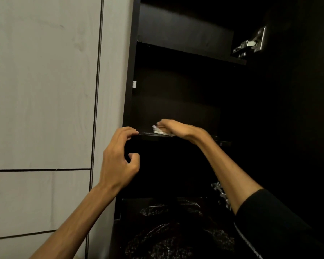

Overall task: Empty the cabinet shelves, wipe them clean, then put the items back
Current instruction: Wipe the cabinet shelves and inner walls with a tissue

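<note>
Two hands up at the cabinet. Our right hand (173,128) lies flat-knuckled on the middle shelf (221,142), fingers curled down on a white cloth (156,129) that pokes out at nine o'clock from the fingertips. The shelf's long edge runs three to nine. Our left hand (120,156) hovers off the shelf's left end, fingers loosely curled, holding nothing. We judge the next wipe goes leftward; right hand is nearer.

Left hand (120,157) raised, fingers loosely curled, holding nothing, right hand (173,128) farther in, palm down, forearm outstretched
</note>
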